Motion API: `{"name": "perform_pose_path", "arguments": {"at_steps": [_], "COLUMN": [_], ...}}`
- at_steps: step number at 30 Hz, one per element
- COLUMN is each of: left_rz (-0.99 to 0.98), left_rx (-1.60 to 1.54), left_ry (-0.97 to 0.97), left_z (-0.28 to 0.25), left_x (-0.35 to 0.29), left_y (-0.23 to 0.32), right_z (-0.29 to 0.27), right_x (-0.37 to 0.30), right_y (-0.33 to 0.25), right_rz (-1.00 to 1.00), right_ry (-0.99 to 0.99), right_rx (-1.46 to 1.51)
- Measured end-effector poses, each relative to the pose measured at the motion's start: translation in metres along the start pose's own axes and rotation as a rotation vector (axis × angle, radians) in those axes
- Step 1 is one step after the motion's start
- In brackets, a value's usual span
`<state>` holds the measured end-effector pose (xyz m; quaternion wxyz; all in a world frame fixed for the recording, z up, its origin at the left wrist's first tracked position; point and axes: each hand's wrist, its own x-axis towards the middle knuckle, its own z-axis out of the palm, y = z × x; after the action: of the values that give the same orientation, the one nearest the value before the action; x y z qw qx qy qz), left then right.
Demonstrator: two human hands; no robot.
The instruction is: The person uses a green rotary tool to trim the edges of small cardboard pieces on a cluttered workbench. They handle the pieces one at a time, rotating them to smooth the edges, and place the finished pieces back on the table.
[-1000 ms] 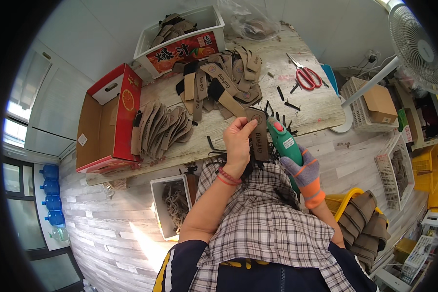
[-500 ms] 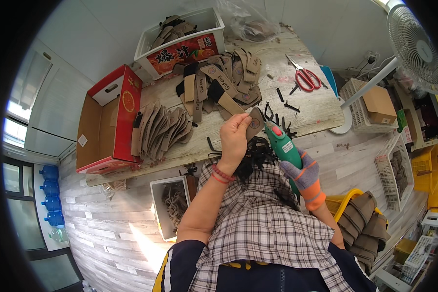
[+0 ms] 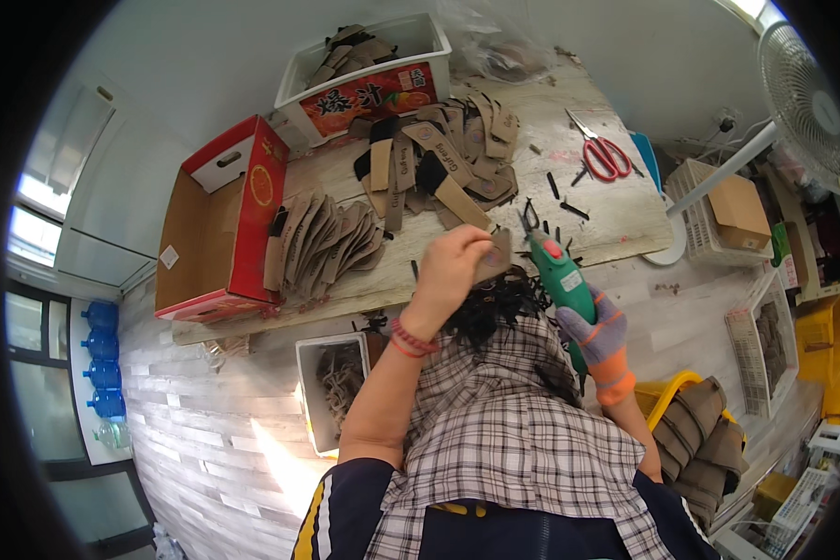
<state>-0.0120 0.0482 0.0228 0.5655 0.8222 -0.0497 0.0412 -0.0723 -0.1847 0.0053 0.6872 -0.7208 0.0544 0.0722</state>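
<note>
My bare left hand [image 3: 446, 275], with red bracelets at its wrist, pinches a brown fabric piece [image 3: 497, 254] bearing a small round emblem. A grey and orange knitted glove covers my right hand [image 3: 599, 334], which is wrapped round a green powered cutter [image 3: 564, 282] with a red button. The cutter's tip points away from me, just right of the fabric piece and apart from it. Black strip scraps [image 3: 495, 303] are heaped on my checked apron [image 3: 523, 439] below both hands. Ahead of my left hand lies a loose pile of brown and black strap pieces [image 3: 439, 154].
On the worn table [image 3: 616, 224] are a row of brown pieces [image 3: 317, 243], an open red carton [image 3: 210, 224], a white bin [image 3: 369, 89] and red-handled scissors [image 3: 605, 157]. A fan [image 3: 812, 103] stands right. Below are a scrap box [image 3: 331, 392] and a yellow basket [image 3: 667, 401].
My left hand has drawn the fabric piece slightly left and toward me, so a gap now separates it from the cutter's tip. The whole view has shifted a little.
</note>
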Motion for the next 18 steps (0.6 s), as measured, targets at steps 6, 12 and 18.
{"name": "perform_pose_path", "arguments": {"at_steps": [6,12,18], "left_rz": [-0.094,0.198,-0.005], "left_rx": [0.687,1.223,0.735], "left_ry": [0.742,0.954,0.569], "left_z": [-0.165,-0.136,-0.006], "left_x": [0.021,0.041,0.102], "left_y": [-0.048,-0.026,-0.062], "right_z": [-0.008,-0.004,0.000], "right_x": [-0.004,-0.004,-0.002], "right_y": [0.008,0.016,0.008], "right_rz": [-0.081,-0.032,0.003], "right_ry": [0.036,0.026,0.010], "right_rx": [-0.074,0.002,0.019]}}
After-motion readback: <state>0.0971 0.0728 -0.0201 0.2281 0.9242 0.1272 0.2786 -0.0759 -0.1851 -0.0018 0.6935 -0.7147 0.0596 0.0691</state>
